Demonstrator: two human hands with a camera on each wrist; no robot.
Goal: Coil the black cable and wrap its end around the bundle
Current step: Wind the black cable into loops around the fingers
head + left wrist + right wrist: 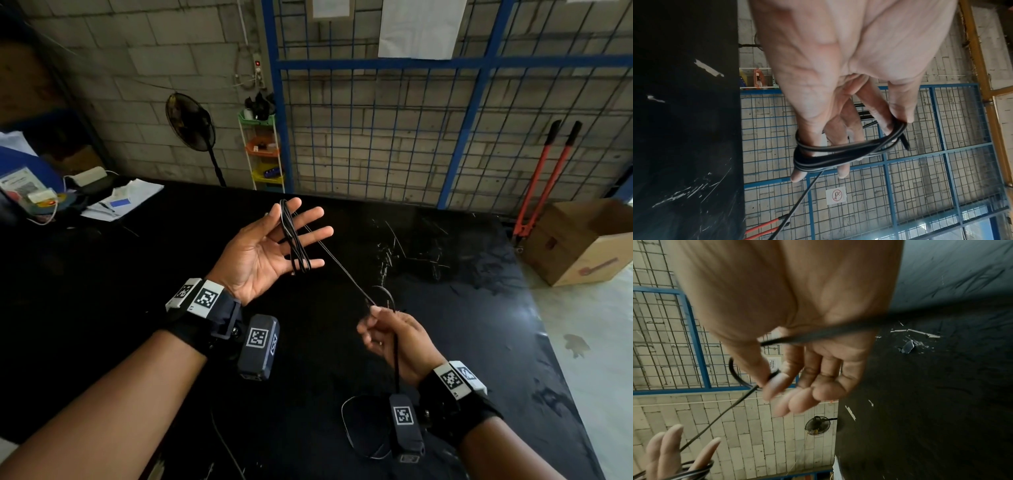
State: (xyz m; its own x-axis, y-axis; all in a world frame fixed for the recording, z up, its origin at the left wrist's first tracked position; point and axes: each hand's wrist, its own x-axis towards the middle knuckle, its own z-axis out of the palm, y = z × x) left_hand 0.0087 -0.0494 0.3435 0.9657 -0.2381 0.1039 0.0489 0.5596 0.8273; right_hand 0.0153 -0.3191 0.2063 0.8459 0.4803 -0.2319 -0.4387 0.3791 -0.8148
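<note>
Head view: my left hand [274, 246] is spread flat, the black cable [295, 240] looped around its fingers, while my right hand [390, 337] pinches the taut strand nearer me. It looks thin, light and springy, so I judge loops could slip; best gripped close to the bundle.

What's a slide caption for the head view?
Left hand spread inside black cable coils; right hand pinches the taut strand above black table.

grey block wall [137, 68], blue wire-mesh panels [394, 137], black table [102, 274]
</note>
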